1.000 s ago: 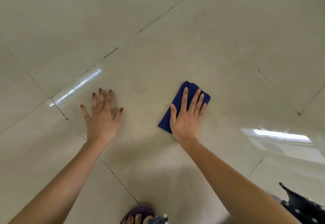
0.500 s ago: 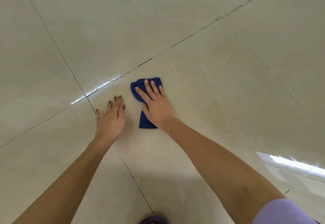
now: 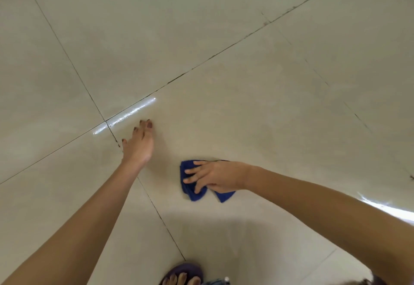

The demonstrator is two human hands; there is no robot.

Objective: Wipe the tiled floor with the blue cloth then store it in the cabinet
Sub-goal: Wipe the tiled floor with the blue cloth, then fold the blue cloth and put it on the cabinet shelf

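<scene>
A folded blue cloth (image 3: 193, 191) lies on the glossy beige tiled floor (image 3: 246, 105), a little right of a grout line. My right hand (image 3: 215, 177) presses flat on top of it, fingers spread and pointing left, covering its middle so that only the left end and a lower corner show. My left hand (image 3: 139, 143) rests flat on the floor to the upper left of the cloth, fingers together, holding nothing. No cabinet is in view.
Dark grout lines cross near my left hand (image 3: 107, 123). A foot in a purple sandal (image 3: 183, 273) stands at the bottom edge, below the cloth. Light glare shows on the tile at the right (image 3: 389, 208).
My right hand has dragged the cloth down and to the right, away from my left hand, and now points leftward. The left hand has stayed planted by the grout crossing.
</scene>
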